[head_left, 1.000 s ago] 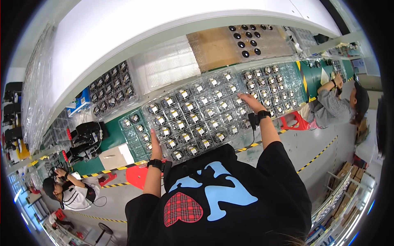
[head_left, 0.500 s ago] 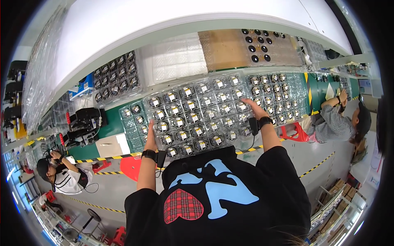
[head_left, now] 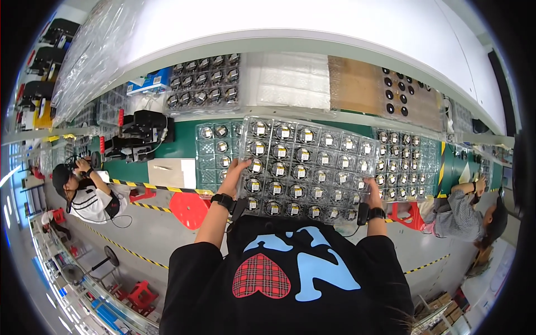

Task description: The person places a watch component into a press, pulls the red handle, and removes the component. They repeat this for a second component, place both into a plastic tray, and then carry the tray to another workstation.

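Observation:
Both hands hold a clear plastic tray (head_left: 270,139) in front of my chest, above the near part of the bench. Its compartments carry several round black parts (head_left: 281,151) with white and yellow labels. At the tray's left edge is my left hand (head_left: 235,174), its fingers closed on the rim. My right hand (head_left: 373,190) grips the opposite edge; the fingers of both hands are partly hidden by the tray. Partly covered by it on the left is another clear tray (head_left: 207,148) with a few similar parts. A fuller tray (head_left: 427,167) lies to the right.
A white shelf (head_left: 290,42) overhangs the far side. Beyond the bench (head_left: 181,138) stand a filled tray (head_left: 204,81) and black discs (head_left: 402,86) on brown board. A black fixture (head_left: 139,137) is at left. Co-workers sit left (head_left: 95,192) and right (head_left: 463,215); a red stool (head_left: 192,209) stands below.
The held tray has turned clockwise, its right side now nearer to me. My right hand has come closer to my body with it. The whole view has shifted too.

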{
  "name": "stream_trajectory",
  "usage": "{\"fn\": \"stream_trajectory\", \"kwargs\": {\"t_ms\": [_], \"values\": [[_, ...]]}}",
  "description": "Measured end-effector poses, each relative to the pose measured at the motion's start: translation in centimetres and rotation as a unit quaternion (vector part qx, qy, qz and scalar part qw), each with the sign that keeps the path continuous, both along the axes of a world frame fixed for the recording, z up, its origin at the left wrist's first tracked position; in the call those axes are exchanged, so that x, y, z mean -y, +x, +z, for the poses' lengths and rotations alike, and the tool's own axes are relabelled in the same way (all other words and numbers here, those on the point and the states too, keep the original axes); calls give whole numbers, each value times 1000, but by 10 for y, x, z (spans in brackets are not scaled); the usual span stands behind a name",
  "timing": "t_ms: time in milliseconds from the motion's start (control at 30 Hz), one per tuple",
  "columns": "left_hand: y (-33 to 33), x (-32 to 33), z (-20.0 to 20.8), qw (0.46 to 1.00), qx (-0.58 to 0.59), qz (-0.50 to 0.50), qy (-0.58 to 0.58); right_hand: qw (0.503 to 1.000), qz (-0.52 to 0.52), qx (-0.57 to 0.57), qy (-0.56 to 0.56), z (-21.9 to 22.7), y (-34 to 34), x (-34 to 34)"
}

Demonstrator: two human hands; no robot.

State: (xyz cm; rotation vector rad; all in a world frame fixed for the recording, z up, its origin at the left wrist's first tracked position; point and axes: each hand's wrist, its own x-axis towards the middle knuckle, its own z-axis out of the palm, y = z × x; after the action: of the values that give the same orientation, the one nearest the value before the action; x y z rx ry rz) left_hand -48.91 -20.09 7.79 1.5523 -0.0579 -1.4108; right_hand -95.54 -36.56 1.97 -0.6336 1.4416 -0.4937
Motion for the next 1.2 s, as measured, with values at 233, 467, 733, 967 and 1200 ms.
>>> {"fn": "stream_trajectory", "kwargs": {"t_ms": [233,467,733,967,1200], "values": [[24,-30,31,998,-37,56,-12,997,-29,69,9,19,39,-21],[79,-88,26,995,-30,91,-26,996,12,83,-14,62,136,-32],[159,-115,-5,987,-120,98,-28,996,32,86,-11,79,236,-49],[188,-85,1,986,-161,31,-6,998,0,56,1,71,253,-54],[183,-72,-3,988,-152,29,-28,999,27,7,-29,59,239,-55]]}}
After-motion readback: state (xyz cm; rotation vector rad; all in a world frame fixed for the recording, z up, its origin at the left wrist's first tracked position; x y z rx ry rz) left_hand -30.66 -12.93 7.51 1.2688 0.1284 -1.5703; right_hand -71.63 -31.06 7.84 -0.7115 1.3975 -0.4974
